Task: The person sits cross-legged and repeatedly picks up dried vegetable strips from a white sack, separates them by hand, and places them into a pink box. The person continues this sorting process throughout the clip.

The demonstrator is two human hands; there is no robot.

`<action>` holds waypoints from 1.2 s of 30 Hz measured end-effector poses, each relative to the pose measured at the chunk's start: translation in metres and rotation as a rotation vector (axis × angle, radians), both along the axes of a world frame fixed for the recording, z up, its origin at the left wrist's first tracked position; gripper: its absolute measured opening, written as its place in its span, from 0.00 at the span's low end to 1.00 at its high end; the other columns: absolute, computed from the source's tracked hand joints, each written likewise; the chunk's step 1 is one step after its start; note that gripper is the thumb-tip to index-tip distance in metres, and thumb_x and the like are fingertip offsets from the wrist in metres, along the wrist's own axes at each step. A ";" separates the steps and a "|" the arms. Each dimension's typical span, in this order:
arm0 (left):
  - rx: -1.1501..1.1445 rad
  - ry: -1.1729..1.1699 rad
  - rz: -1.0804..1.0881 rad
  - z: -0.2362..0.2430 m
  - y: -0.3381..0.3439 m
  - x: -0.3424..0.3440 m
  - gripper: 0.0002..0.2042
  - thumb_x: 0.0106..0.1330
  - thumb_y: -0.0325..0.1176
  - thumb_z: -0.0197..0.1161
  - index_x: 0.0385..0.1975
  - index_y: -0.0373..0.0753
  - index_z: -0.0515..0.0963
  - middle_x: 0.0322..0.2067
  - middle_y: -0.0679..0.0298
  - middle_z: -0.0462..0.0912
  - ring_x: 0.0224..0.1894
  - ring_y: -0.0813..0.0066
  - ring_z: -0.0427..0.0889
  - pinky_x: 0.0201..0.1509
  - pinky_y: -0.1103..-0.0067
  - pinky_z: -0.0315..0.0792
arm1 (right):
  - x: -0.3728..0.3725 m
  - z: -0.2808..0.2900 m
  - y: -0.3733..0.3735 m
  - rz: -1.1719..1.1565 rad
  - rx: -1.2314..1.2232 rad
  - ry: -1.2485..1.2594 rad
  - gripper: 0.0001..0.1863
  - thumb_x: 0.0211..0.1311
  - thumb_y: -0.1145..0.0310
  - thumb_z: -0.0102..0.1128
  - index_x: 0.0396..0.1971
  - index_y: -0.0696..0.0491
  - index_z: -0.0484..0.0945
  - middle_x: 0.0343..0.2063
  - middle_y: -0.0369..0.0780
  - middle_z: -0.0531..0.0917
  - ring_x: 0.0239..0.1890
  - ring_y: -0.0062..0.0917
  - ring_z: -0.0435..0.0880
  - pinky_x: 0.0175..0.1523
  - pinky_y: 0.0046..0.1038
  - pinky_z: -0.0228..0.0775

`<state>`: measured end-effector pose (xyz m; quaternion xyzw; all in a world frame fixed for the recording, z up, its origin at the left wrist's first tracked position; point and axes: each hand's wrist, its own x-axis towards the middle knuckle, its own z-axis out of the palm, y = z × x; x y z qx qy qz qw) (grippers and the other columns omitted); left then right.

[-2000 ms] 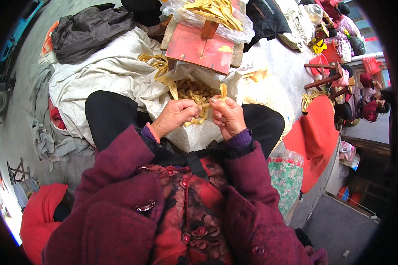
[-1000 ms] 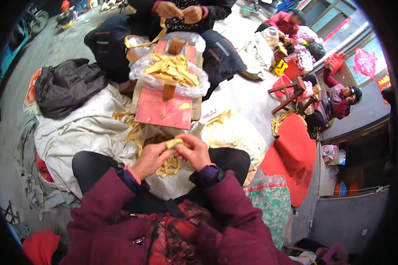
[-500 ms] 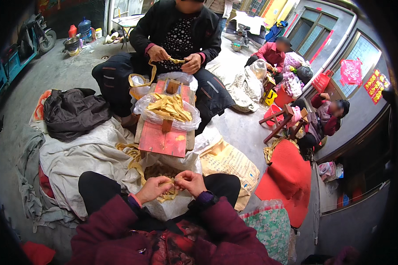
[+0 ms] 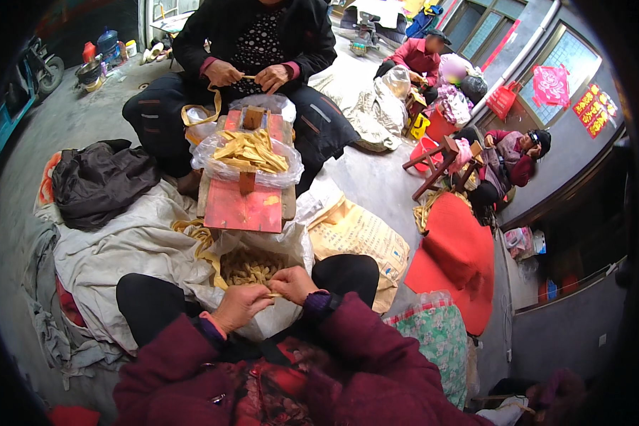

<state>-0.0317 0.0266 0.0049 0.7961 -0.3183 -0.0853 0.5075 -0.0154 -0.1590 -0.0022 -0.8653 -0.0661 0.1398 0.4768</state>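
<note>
Both bare hands are at work low in the head view, close together above an open white sack (image 4: 268, 323) set between the knees. Left hand (image 4: 238, 308): fingers bent, thumb and forefinger pinching a short yellow strip (image 4: 272, 295). Right hand (image 4: 294, 285): fingertips drawn together on the same strip, near its other end; exact finger contact is too small to resolve. The strip lies in the gap between the two hands, over the near part of the sack. Inside the sack, just beyond the fingers, is a pile of short yellowish pieces (image 4: 245, 265). Longer yellow bands (image 4: 200, 236) hang loosely at the sack's left side, on a whitish cloth (image 4: 124, 245). Directly beyond stands a red-topped bench (image 4: 238, 211), bearing a clear plastic bag (image 4: 289, 175) with a heap of flat yellow strips (image 4: 252, 150). At the bench's far end, a seated co-worker's hands (image 4: 270, 78) hold another yellow band. To the right of the sack: a printed tan bag (image 4: 358, 245), then a red cloth (image 4: 456, 263) and a green floral bag (image 4: 433, 344).
</note>
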 end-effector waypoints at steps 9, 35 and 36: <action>-0.095 0.340 -0.104 0.016 0.025 0.028 0.07 0.55 0.29 0.61 0.19 0.33 0.77 0.15 0.68 0.72 0.19 0.85 0.68 0.22 0.84 0.62 | -0.033 0.017 0.002 0.524 0.550 0.528 0.13 0.58 0.60 0.55 0.32 0.54 0.80 0.11 0.28 0.67 0.11 0.10 0.64 0.17 0.15 0.52; -0.789 1.307 0.182 -0.047 -0.008 0.010 0.05 0.64 0.31 0.53 0.36 0.38 0.73 0.23 0.70 0.74 0.19 0.88 0.69 0.17 0.92 0.60 | -0.012 0.007 0.022 0.061 -0.171 -0.458 0.10 0.51 0.61 0.58 0.32 0.48 0.77 0.26 0.39 0.73 0.33 0.34 0.74 0.35 0.30 0.67; -0.789 1.217 0.258 -0.051 -0.009 0.011 0.05 0.65 0.32 0.52 0.35 0.38 0.73 0.23 0.70 0.74 0.19 0.88 0.69 0.17 0.92 0.61 | -0.012 0.005 0.025 -0.029 -0.189 -0.506 0.11 0.50 0.62 0.59 0.34 0.47 0.78 0.30 0.39 0.75 0.35 0.35 0.75 0.36 0.31 0.68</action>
